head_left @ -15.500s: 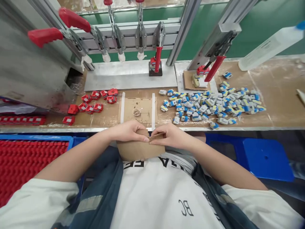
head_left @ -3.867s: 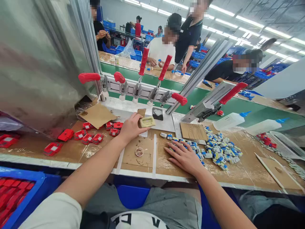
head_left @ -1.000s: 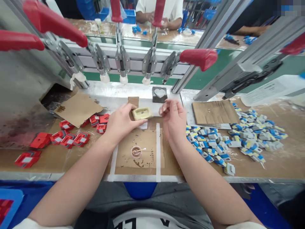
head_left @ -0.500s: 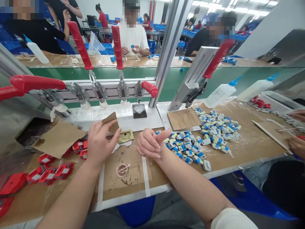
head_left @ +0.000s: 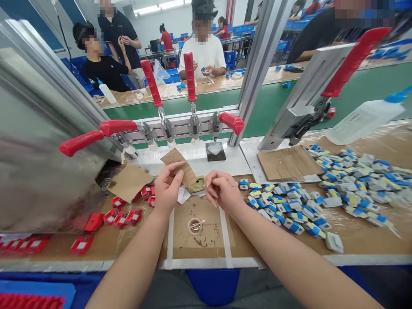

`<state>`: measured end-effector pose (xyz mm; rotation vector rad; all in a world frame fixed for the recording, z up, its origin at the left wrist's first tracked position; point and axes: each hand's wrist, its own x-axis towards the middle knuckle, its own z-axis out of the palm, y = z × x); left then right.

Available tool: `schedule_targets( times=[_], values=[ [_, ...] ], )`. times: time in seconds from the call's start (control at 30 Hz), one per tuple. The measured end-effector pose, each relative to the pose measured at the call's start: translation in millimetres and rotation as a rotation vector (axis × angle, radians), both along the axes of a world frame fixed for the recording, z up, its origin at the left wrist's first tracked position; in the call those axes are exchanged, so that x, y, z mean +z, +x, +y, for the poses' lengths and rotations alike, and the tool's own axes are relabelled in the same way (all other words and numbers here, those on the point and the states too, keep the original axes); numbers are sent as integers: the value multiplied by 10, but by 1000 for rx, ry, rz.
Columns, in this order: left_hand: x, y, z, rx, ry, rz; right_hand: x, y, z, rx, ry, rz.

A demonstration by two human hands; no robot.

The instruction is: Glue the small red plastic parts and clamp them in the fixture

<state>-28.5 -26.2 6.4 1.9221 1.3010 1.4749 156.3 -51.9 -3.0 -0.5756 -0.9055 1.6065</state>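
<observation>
Fingers (head_left: 176,171) of the left hand (head_left: 167,189) pinched a cardboard strip (head_left: 179,165), raised and tilted above the bench.
From the head camera, the right hand (head_left: 221,191) was curled into a loose fist beside it, holding nothing visible; a small yellowish block (head_left: 196,185) lay on the bench between the two hands, partly behind the strip. Red parts (head_left: 124,212) lay to the left, blue-and-white parts (head_left: 309,193) spread to the right, and a small glue dish (head_left: 195,225) sat just below the hands.
</observation>
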Motion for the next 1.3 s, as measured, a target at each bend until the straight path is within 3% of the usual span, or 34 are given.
schedule_targets(
  times=[0.13, 0.23, 0.3, 0.33, 0.43, 0.53, 0.7, 0.87, 0.93, 1.1, 1.3],
  values=[
    [-15, 37, 22, -161, -152, -279, -56, 8, 33, 18, -30, -70],
    [-27, 37, 3, -266, -149, -347, -95, 12, 45, -174, 19, -243],
    [-35, 17, -9, -306, -83, -243, -115, 9, 57, -270, 51, -346],
    [-38, 5, -14, -327, -39, -162, -122, 6, 65, -253, 54, -370],
    [-38, -22, -16, -366, 69, 69, -128, 2, 95, -79, 20, -380],
    [-24, -34, -10, -321, 75, 150, -142, 3, 126, -17, 14, -373],
    [6, -44, 5, -393, -78, 31, -185, 31, 157, -106, 74, -399],
    [-2, 19, 29, -264, -369, -88, -118, 86, 146, -378, 382, -749],
    [0, 55, 45, -271, -466, -210, -93, 99, 154, -427, 392, -783],
    [33, 99, 60, -266, -549, -414, -114, 111, 199, -282, 269, -735],
    [158, 25, -2, -305, -551, -211, -79, 137, 181, -141, 192, -602]
  ],
)
